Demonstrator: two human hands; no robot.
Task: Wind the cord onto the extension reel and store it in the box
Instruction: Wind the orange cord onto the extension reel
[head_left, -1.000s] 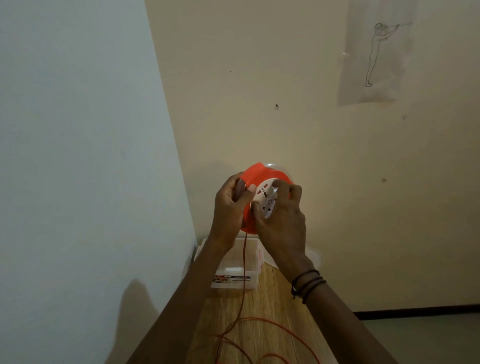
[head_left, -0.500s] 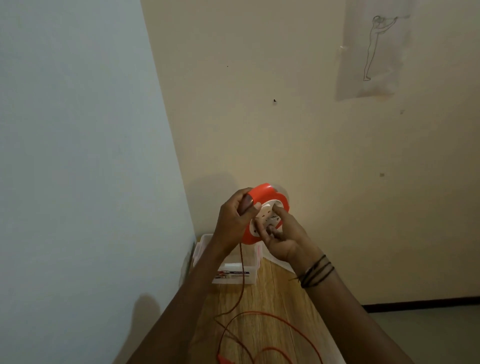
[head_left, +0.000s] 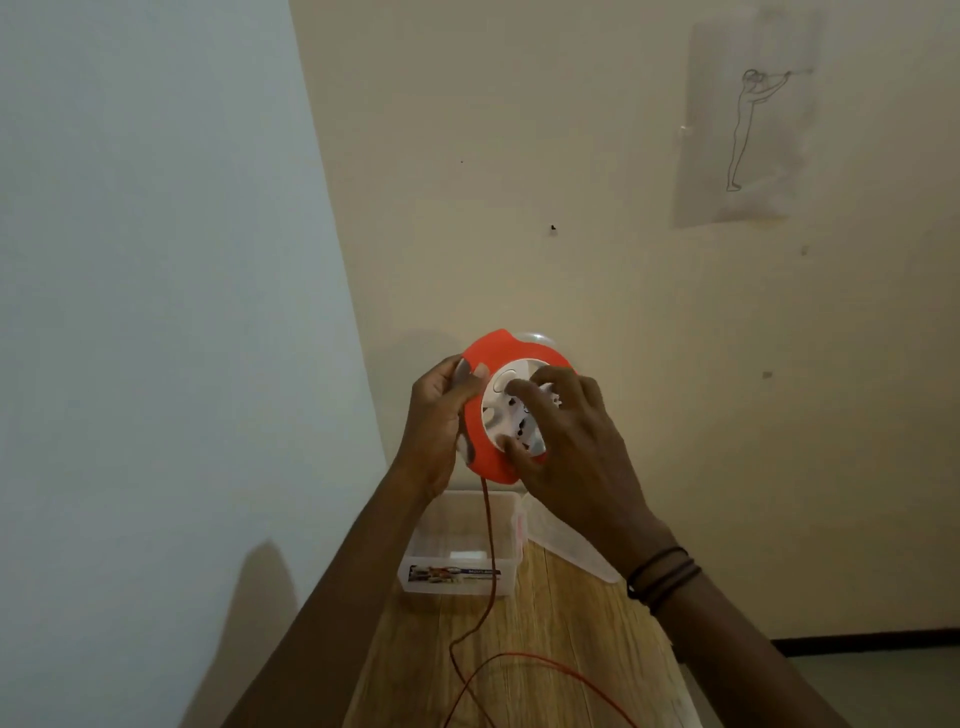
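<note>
Orange extension reel (head_left: 485, 447) held in the air above the clear box (head_left: 462, 545). Left hand (head_left: 439, 415) clasps its rim; right hand (head_left: 569, 441) grips the white socket hub. Cord (head_left: 488, 545) hangs from reel down past the box onto the wooden worktop (head_left: 571, 623), looping there.

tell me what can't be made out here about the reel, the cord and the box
All in the head view:
- Reel: how much cord is wound on it; the left hand and right hand cover its edge and hub.
- Cord: its far end and plug, cut off by the bottom edge.
- Box: label print too small to read; the left forearm hides its left side.
</note>
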